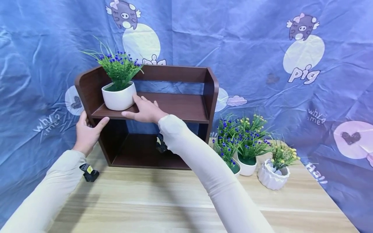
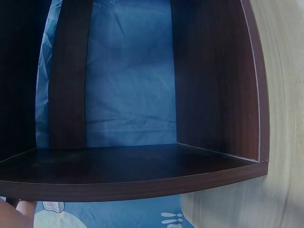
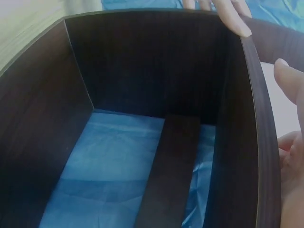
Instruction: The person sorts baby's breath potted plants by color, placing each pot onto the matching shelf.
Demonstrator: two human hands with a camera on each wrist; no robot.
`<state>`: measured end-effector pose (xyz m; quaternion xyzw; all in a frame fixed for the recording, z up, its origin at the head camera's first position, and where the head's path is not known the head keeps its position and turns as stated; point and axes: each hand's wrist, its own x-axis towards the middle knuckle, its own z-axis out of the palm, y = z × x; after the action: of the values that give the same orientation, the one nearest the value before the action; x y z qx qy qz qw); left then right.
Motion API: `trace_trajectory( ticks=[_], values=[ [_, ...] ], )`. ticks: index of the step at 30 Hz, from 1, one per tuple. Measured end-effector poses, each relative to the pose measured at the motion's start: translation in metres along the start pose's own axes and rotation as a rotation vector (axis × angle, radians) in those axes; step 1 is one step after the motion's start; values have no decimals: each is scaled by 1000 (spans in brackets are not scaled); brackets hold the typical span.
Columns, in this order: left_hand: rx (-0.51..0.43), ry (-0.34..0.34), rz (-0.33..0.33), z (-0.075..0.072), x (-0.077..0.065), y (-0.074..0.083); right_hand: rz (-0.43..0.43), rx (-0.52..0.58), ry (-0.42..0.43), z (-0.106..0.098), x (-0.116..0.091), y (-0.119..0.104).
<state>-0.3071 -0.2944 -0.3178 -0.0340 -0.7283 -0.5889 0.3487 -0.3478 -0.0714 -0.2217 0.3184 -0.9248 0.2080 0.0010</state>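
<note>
A white pot of blue-flowered artificial grass (image 1: 118, 97) stands upright on the upper board at the left end of a dark brown two-tier shelf (image 1: 180, 105). My right hand (image 1: 148, 110) touches the pot's right side with extended fingers, thumb spread near the board's front edge. My left hand (image 1: 86, 134) holds the shelf's left side panel, its thumb at the front edge and its fingers outside. The right wrist view shows that thumb (image 3: 232, 19) over the panel's edge. Only a bit of the left hand (image 2: 21, 216) enters the left wrist view.
Right of the shelf, two white pots with blue and some yellow flowers (image 1: 247, 163) stand close together. Beside them is a ridged white pot with yellow flowers (image 1: 274, 178). All rest on a light wooden table (image 1: 140, 200). A blue printed cloth (image 1: 247, 55) hangs behind.
</note>
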Motion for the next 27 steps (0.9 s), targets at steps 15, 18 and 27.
trace_trajectory(
  ticks=[15, 18, 27],
  values=[
    [-24, -10, 2, 5, -10, 20, -7, -16, -48, 4, 8, -3],
    [-30, -9, 1, 7, -6, 9, -15, -32, -57, 5, 9, -1],
    [26, -11, -10, 0, 0, 2, -40, -66, -57, 7, 8, -5]
  ],
)
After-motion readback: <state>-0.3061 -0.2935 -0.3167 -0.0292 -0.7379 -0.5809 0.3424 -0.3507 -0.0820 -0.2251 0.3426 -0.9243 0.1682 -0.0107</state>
